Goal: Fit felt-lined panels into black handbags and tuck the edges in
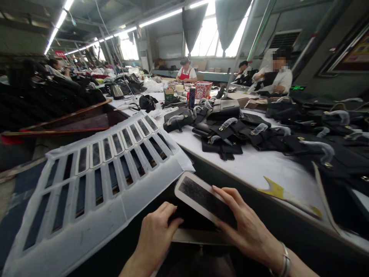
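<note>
My right hand grips a long flat panel with rounded corners, a black centre and a pale border. It is held tilted, thumb on the near edge and fingers on the far edge. Beside its lower left, my left hand is closed, thumb and fingertips drawn together at a dark piece under the panel. What exactly those fingertips hold is hidden. A pale edged strip shows below. On the left lies a whitish slotted sheet, with several similar panels in its back row.
Black bags with wrapped handles are heaped on the white table to the right. A yellow piece lies near its edge. Farther back are a metal kettle, a red patterned box and a seated co-worker.
</note>
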### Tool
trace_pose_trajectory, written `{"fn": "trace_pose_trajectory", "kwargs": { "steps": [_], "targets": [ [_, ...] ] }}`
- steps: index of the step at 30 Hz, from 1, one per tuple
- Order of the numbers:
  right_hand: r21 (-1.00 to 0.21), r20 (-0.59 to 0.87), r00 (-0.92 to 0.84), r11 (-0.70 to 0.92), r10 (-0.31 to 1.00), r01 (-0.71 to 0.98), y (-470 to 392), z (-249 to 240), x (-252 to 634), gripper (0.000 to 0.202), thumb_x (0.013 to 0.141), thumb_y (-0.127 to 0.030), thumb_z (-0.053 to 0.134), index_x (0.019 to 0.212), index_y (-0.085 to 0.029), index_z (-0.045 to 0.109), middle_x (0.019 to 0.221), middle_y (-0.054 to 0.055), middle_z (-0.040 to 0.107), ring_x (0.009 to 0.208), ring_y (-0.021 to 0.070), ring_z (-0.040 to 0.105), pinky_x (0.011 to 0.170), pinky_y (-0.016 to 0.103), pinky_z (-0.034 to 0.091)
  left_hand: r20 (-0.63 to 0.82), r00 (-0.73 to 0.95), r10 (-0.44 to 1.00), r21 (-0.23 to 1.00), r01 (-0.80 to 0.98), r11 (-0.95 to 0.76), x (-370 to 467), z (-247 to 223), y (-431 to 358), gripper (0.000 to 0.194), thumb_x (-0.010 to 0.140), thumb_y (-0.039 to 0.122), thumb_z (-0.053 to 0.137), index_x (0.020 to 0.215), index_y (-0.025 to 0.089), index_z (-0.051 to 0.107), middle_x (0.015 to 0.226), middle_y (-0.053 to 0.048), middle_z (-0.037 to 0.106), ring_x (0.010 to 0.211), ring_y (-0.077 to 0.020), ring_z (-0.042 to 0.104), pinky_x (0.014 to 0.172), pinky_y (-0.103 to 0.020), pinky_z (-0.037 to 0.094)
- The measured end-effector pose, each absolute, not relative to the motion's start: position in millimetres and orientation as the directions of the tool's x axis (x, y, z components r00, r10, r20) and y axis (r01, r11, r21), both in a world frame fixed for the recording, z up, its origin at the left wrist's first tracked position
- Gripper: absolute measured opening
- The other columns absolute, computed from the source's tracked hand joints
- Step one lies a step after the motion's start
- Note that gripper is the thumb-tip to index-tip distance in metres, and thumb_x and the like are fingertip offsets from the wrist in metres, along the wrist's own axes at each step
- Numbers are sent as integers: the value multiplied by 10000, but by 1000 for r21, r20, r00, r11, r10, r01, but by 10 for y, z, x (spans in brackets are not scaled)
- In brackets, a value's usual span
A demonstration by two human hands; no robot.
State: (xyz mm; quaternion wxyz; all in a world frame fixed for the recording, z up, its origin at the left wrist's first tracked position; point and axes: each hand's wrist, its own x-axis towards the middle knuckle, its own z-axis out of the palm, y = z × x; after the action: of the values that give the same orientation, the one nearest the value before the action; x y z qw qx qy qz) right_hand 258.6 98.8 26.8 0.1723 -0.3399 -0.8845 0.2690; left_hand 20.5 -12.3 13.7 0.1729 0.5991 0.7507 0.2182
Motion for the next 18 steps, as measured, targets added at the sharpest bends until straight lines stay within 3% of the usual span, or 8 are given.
{"fn": "trace_pose_trajectory", "kwargs": {
  "steps": [3, 6, 9, 13, 18],
  "targets": [
    [-528, 76, -702, 626, 708, 574, 998, 215, 2608, 885, 702, -245, 730, 1459, -316, 277, 1363, 90, 390, 1208, 297, 508, 996, 456, 497, -42, -212, 976, 413, 886, 210, 298, 58, -110, 53, 868, 181, 642, 894, 226, 635, 924, 16, 690, 840, -230, 676, 677, -316, 440],
    [-473, 120, -729, 684, 674, 555, 1005, 168, 2628, 839, 690, -142, 650, 1442, -318, 323, 1322, 84, 451, 1164, 279, 545, 986, 447, 507, -27, -225, 974, 310, 924, 223, 337, -19, -128, 189, 845, 112, 624, 971, 252, 642, 1015, 12, 676, 882, -242, 657, 706, -334, 450],
    [-461, 136, -779, 735, 612, 498, 1034, 156, 2649, 823, 706, -114, 595, 1455, -319, 321, 1301, 81, 488, 1138, 259, 564, 977, 428, 516, 7, -275, 961, 371, 893, 253, 322, -65, -188, 207, 875, 108, 567, 1006, 257, 622, 1078, 0, 624, 901, -209, 643, 730, -323, 452],
    [-431, 132, -810, 769, 572, 472, 1102, 143, 2647, 821, 720, -153, 620, 1472, -316, 334, 1293, 81, 534, 1109, 259, 591, 964, 413, 533, 9, -356, 934, 507, 807, 303, 262, -63, -284, 126, 856, 104, 567, 896, 219, 599, 1055, -14, 585, 919, -191, 617, 803, -338, 449],
    [-281, 237, -793, 821, 561, 497, 1167, 78, 2622, 847, 739, -214, 673, 1494, -311, 299, 1235, 107, 583, 1010, 289, 628, 871, 460, 572, 39, -379, 925, 490, 814, 312, 251, -33, -260, 103, 805, 105, 645, 777, 200, 616, 1014, -28, 596, 930, -224, 561, 816, -391, 421]
  ]
}}
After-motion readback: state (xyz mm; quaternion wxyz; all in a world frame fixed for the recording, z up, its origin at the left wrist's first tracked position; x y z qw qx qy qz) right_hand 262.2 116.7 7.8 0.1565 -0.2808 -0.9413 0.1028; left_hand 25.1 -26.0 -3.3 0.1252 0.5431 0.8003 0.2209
